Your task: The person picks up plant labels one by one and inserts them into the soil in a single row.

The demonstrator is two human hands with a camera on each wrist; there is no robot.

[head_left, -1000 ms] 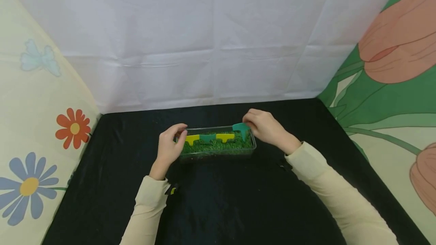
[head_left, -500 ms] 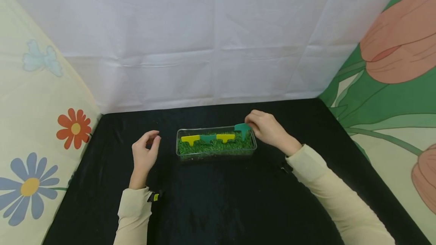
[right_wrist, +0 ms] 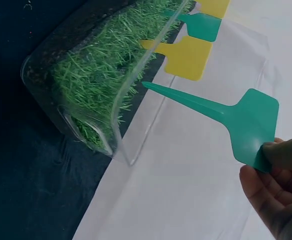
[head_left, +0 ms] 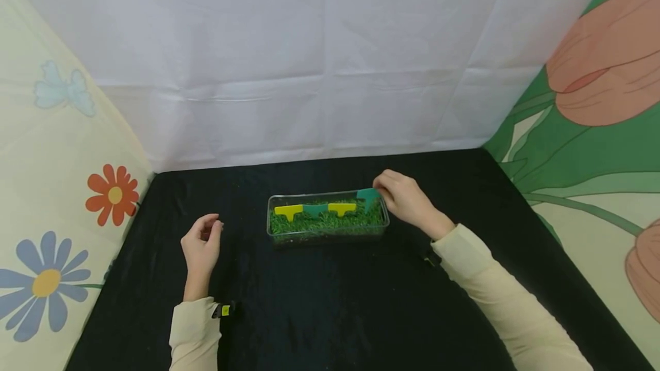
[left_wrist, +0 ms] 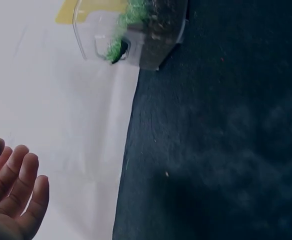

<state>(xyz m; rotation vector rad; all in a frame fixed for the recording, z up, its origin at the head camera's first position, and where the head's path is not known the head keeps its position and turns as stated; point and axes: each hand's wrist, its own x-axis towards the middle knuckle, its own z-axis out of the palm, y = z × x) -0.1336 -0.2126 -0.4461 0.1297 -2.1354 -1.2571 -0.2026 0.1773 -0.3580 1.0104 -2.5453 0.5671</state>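
A clear plastic tray [head_left: 330, 235] holds green grass [right_wrist: 93, 75] over dark soil. Between thumb and fingers, my right hand [head_left: 407, 196] pinches the head of a green plant label [right_wrist: 253, 127] at the tray's right end. Its pointed stem aims at the grass; whether the tip touches it I cannot tell. Two yellow plant labels [head_left: 287, 210] stand in the grass, with another green plant label [head_left: 315, 209] between them. Left of the tray, apart from it, my left hand [head_left: 200, 248] holds nothing, its fingers loosely bent.
Black cloth [head_left: 330, 314] covers the table. A white sheet [head_left: 319, 62] hangs behind it, and flower-printed panels [head_left: 46, 188] flank both sides. The tray's raised clear walls surround the grass.
My left hand has left the tray's left end and moved left and toward me. The right hand, still pinching the green plant label, has shifted slightly right and down.
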